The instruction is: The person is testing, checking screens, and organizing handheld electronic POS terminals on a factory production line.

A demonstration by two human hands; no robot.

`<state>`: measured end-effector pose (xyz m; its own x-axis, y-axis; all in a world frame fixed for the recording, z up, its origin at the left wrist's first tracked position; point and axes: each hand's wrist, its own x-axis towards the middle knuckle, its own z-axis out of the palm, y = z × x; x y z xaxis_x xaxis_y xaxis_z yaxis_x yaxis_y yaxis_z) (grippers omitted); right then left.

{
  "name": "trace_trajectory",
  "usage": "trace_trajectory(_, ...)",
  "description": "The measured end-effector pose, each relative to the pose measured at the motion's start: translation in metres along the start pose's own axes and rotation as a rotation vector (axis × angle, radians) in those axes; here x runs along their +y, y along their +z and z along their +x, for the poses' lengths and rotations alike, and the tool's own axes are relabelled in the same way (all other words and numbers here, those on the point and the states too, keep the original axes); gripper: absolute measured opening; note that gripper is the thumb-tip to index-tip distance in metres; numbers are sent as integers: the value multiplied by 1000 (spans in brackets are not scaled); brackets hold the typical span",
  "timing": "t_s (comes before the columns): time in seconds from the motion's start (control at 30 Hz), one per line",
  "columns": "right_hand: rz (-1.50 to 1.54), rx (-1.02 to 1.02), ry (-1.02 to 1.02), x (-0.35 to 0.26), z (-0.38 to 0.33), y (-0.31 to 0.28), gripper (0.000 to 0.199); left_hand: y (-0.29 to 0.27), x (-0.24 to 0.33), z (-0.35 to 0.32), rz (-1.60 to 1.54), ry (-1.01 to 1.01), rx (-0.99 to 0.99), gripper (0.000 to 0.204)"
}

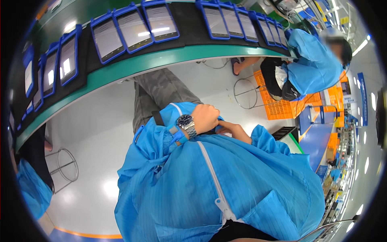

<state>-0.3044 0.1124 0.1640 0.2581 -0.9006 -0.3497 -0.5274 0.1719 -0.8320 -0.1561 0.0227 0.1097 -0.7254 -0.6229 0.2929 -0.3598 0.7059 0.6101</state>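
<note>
My left hand [205,118] is closed in front of my waist, at the hem of my blue jacket [173,181]. A metal wristwatch [186,123] and a blue wrist strap [177,135] are on that wrist. Just right of it, and partly behind it, is my right hand [234,130], its fingers curled in toward the left hand. Both hands meet at the jacket's lower edge. Whatever their fingers may be gripping is hidden. A bit of white shows beneath the right hand.
Ahead, a green-edged bench [161,59] carries several blue-framed tablets [133,32] on black matting. A person in blue [314,64] sits at the right by orange crates [278,105]; another person's blue sleeve [32,189] is at the left. Wire-ringed stools [66,164] stand on the floor.
</note>
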Motion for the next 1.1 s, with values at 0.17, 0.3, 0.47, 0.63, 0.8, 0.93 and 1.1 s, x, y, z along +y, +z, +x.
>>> trace_trajectory(0.17,-336,-117,-264,3,21,-3,25,-5,-3,-3,-56,-36,-51,15)
trace_trajectory(0.3,-379,-11,-198,-5,30,6,17,-4,-15,-9,-158,-37,24,14)
trace_trajectory(0.47,-933,107,-86,11,38,12,15,-51,-17,-20,-255,-64,208,11)
trace_trajectory(0.63,-673,147,-286,-8,59,16,13,-117,-37,-54,-296,-151,506,8)
trace_trajectory(0.8,-242,130,-238,-38,93,22,7,-204,-78,-116,-16,-391,914,11)
trace_trajectory(0.93,-222,116,-237,-53,136,44,6,-296,-135,-174,431,-552,1204,17)
trace_trajectory(1.1,-210,60,-334,-71,178,57,7,-402,-203,-238,1058,-856,979,46)
